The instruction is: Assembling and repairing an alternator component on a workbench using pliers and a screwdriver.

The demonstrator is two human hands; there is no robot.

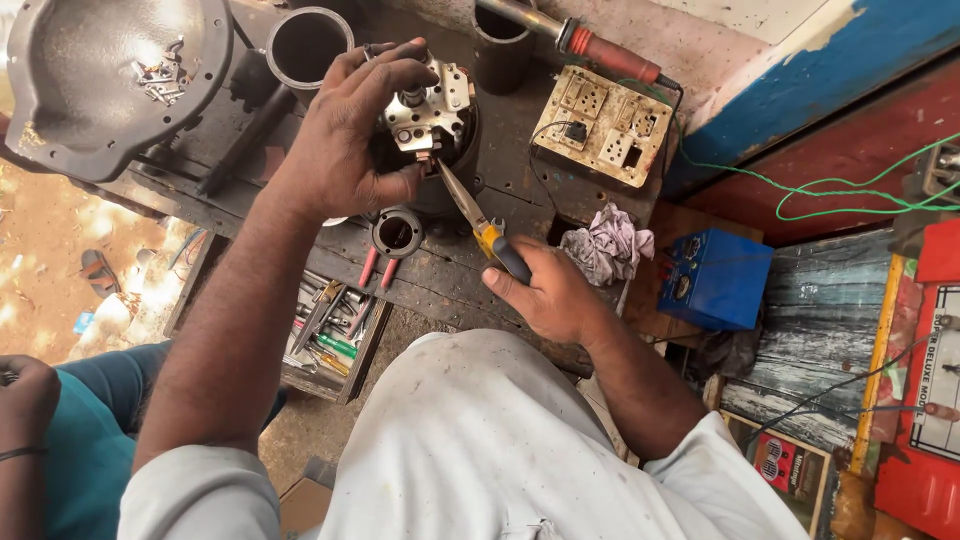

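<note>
Gripping a small motor assembly (432, 108), pale metal on a dark round body, at the far middle of the dark wooden counter (500, 170). Left hand (345, 140) wrapped over its left side, fingers (395, 70) curled across the top plate and thumb pressed low against the front. Right hand (550, 295) closed round the yellow and dark handles of needle-nose pliers (472, 212), tips reaching up to the underside of the assembly's pale plate; whether the tips pinch anything there cannot be told. Just below the assembly, a short metal ring (397, 232) lying on the counter, with red-handled tools beneath it. Farther left, a dark pipe end (308, 45) and a large grey metal housing (110, 80) with loose screws inside. To the right, a cream switch-and-socket board (602, 125), a soldering iron with a red grip (590, 45) beyond it, a crumpled rag (608, 250) and a blue box (715, 278). Near left, under the counter edge, an open tray of hand tools (328, 335). At the left border, another person's hand (25, 390) and teal sleeve.
</note>
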